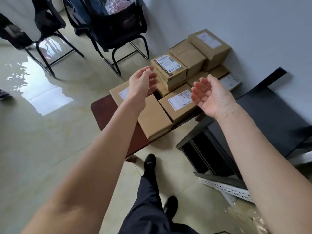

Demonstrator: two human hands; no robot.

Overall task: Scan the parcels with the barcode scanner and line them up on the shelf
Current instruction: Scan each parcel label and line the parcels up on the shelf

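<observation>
Both arms outstretched, palms facing each other; left hand (142, 81) and right hand (211, 97) loosely curled, holding nothing, above cardboard parcels (170, 100) covering the brown table's (104, 112) far end.

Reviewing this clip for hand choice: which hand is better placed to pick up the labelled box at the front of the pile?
Probably the right hand: it hovers open, palm up, directly over the labelled box. The left hand hangs open farther left, above another box.

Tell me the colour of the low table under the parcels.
Dark reddish brown low table, seen in the head view.
</observation>
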